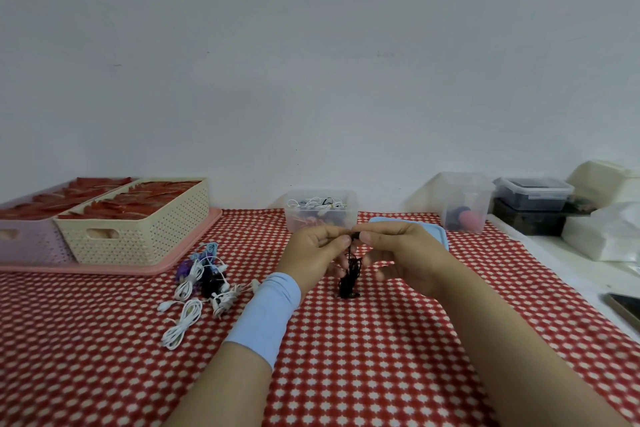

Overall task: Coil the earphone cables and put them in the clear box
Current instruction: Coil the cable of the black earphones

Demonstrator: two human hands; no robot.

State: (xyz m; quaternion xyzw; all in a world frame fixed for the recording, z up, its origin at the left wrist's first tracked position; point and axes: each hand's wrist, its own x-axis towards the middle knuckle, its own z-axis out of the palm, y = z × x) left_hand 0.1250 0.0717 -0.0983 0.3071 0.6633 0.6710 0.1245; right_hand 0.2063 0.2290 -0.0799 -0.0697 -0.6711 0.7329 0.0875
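Both grips are on the same thing, folks: the left grip (pixel 320 248) pinches the top of the black earphone cable (pixel 350 276) between thumb and forefinger. The right grip (pixel 398 253) pinches it right alongside, the fingertips of the two nearly meeting. We see the cable hanging down from that pinch in a loose, tangled bunch, its lower end touching the red checked desk cloth (pixel 381 357). The right grip's other fingers curl loosely beside the hanging strands; whether they touch them we cannot tell. A pale blue wristband (pixel 266 312) wraps the left wrist.

Just behind the hands stands the clear box (pixel 320 218), open at the top, with white and dark earphone cables lying inside. A blue lid (pixel 440 236) lies flat just to the right of it, partly hidden by the right grip. Off to our left on the cloth we have a pile of loose earphones (pixel 201 284), white, blue, purple and black all tangled together, well apart from the black cable.

Further left, a cream basket (pixel 138 232) and a lilac basket (pixel 31 243) sit side by side on a pink tray (pixel 194 246), both filled with red items. Over on the right, a second clear container (pixel 465 198) holds something pink and something dark. Next to it two dark tubs (pixel 533 198) are stacked, with white packages (pixel 602 232) beyond them.
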